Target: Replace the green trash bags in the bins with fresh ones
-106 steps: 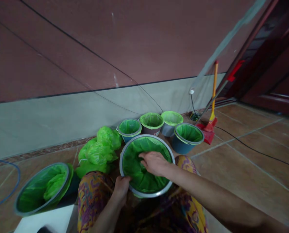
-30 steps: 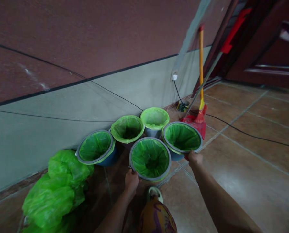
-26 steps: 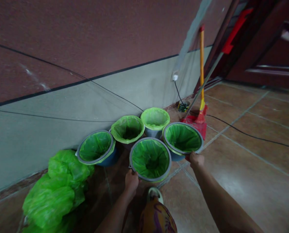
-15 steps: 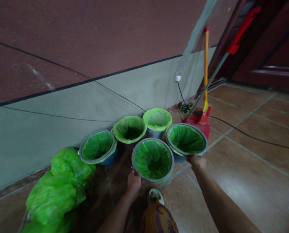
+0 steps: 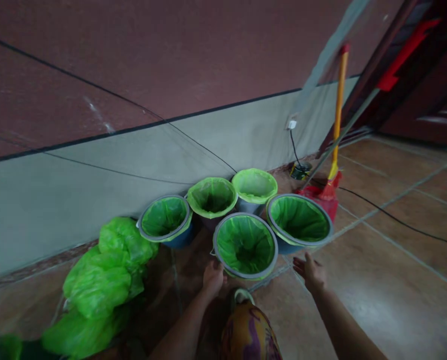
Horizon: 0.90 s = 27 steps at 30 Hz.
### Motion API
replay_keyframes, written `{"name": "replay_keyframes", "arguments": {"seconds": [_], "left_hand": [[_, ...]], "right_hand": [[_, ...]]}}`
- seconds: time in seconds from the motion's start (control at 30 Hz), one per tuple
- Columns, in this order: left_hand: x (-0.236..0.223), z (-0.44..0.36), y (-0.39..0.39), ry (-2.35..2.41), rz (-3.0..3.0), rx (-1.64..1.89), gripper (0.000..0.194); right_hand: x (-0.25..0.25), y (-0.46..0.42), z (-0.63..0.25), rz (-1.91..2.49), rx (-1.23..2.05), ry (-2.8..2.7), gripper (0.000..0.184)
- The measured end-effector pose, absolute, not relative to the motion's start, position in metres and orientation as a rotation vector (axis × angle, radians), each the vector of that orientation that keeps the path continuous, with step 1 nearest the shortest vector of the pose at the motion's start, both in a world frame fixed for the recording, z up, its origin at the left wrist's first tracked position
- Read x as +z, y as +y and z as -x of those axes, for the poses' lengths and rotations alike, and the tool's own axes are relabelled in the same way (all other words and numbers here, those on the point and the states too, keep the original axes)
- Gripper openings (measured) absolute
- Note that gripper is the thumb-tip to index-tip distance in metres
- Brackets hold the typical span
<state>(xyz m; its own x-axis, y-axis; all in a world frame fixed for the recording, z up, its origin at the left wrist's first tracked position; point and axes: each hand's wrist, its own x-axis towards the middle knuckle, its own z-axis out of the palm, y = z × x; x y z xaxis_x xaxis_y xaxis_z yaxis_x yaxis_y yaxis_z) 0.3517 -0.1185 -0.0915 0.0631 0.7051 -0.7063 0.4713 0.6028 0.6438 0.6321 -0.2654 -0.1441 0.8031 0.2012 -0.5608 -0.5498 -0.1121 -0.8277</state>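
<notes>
My right hand (image 5: 312, 273) is off the right bin (image 5: 296, 245), just below its rim, fingers stretched out and holding nothing. My left hand (image 5: 213, 276) is beside the lower left rim of the front bin (image 5: 246, 272); its fingers look extended, and I cannot tell if they touch it. Both bins have grey rims and green plastic liners. Behind them stand a bin with a pale green liner (image 5: 255, 185) and another lined bin (image 5: 212, 202). A blue bin (image 5: 180, 239) with a grey rim stands to the left.
Crumpled green plastic bags (image 5: 99, 280) lie on the tiled floor at left. A broom with a yellow handle (image 5: 340, 100) and a red dustpan (image 5: 324, 202) lean at right. A small tin (image 5: 300, 171) and a black cable (image 5: 399, 221) are near the wall.
My right hand has let go of the right bin's rim and drawn back a little. My left hand has loosened from the front bin's rim. The view has shifted left.
</notes>
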Motion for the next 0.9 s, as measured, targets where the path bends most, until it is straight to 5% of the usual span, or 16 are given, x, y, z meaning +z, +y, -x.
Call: {"name": "replay_keyframes", "arguments": {"seconds": [0.13, 0.3, 0.57, 0.73, 0.9], "left_hand": [[-0.081, -0.32, -0.12, 1.596, -0.945, 0.149, 0.042], [-0.032, -0.255, -0.128, 1.568, -0.87, 0.316, 0.019], [0.087, -0.09, -0.147, 1.354, -0.741, 0.99, 0.035], [0.093, 0.061, -0.165, 1.712, -0.643, 1.338, 0.04], [0.08, 0.207, -0.176, 2.229, -0.572, 1.267, 0.049]], "right_hand": [[-0.166, -0.316, -0.578, 1.591, 0.758, 0.325, 0.029], [-0.159, -0.35, -0.528, 1.667, 0.874, 0.29, 0.031], [-0.036, -0.253, -0.485, 1.661, 0.997, -0.176, 0.03], [0.039, -0.174, -0.381, 1.575, 1.212, -0.677, 0.042], [0.087, -0.124, -0.234, 1.539, 1.512, -1.207, 0.044]]}}
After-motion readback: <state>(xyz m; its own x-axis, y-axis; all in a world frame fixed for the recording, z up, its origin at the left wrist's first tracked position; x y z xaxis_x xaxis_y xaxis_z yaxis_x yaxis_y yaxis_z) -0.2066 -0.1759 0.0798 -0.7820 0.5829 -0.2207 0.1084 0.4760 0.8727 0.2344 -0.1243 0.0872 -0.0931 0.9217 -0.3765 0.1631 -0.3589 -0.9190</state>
